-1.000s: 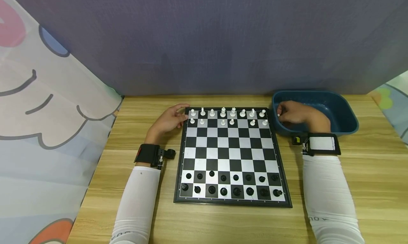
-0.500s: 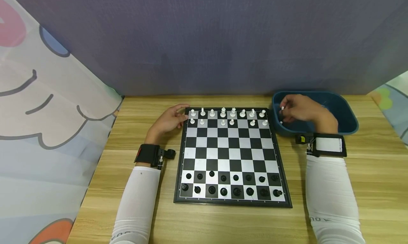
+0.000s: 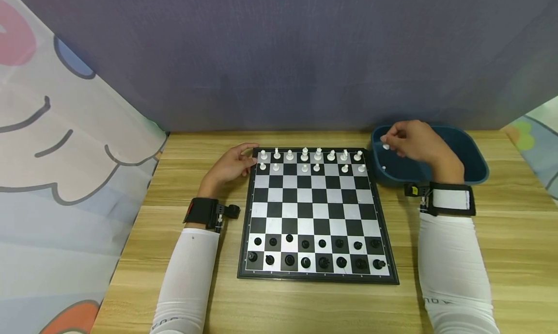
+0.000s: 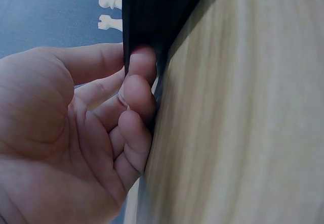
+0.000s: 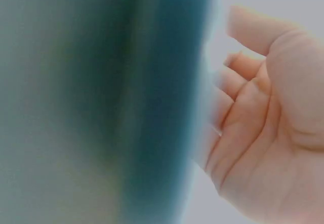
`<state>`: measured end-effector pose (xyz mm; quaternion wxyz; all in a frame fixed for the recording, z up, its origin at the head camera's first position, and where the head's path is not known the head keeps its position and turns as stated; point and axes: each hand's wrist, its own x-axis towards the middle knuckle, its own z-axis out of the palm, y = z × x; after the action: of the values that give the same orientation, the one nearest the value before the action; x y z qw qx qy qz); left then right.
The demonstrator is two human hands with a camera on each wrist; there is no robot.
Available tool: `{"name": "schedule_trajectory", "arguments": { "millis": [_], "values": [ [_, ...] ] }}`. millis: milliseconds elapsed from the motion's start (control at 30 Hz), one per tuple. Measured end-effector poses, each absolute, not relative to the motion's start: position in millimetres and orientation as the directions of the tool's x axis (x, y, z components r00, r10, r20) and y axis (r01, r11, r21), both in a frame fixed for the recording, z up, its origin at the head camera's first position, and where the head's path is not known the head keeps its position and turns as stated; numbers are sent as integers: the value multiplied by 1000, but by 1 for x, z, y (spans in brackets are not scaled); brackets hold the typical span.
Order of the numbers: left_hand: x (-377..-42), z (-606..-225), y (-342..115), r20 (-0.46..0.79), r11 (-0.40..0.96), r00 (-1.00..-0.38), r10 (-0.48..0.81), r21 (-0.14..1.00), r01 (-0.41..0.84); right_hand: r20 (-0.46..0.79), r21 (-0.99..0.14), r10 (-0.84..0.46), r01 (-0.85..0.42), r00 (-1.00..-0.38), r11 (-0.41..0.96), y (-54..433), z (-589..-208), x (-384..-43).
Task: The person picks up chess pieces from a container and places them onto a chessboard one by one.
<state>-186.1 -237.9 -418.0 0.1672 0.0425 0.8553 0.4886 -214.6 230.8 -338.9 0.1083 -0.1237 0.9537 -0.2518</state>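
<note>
In the head view my left hand [image 3: 228, 165] grips the far left corner of a black-and-white chessboard [image 3: 305, 196]. The left wrist view has the thumb over the board's edge and the other fingers curled against its side. My right hand [image 3: 416, 141] is over a blue plastic basin [image 3: 468, 154], pinching a small white chess piece [image 3: 385, 147] between thumb and fingertips. Another small white piece [image 3: 383, 167] lies inside the basin near its left wall. In the right wrist view the blurred basin wall hides the fingertips and the held piece.
White pieces [image 3: 305, 155] stand in two rows along the board's far side, with gaps in the front row. Two rows of black pieces [image 3: 324, 262] line the near side. Behind the wooden table [image 3: 331, 307] rises a grey partition [image 3: 279, 57].
My right hand has moved back and slightly right within the basin, with a white piece at its fingertips. A second white piece in the basin has come into view. The left hand stays put.
</note>
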Motion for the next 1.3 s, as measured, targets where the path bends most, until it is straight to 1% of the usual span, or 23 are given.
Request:
{"name": "schedule_trajectory", "arguments": {
  "millis": [333,600,900,1300],
  "values": [
    [-187,-418,-237,-248,526,-937,247,846,-85,-13,-567,-300,-240,-954,788,208,-331,-208],
    [-190,-419,-236,-273,514,-932,240,850,-116,21,-530,-360,-316,-933,787,180,-325,-202],
    [-189,-416,-235,-255,514,-935,245,852,-98,1,-472,-474,-419,-880,776,156,-333,-201],
    [-187,-414,-236,-269,515,-933,240,850,-113,-78,-481,-526,-430,-847,764,135,-342,-200]
  ]
}}
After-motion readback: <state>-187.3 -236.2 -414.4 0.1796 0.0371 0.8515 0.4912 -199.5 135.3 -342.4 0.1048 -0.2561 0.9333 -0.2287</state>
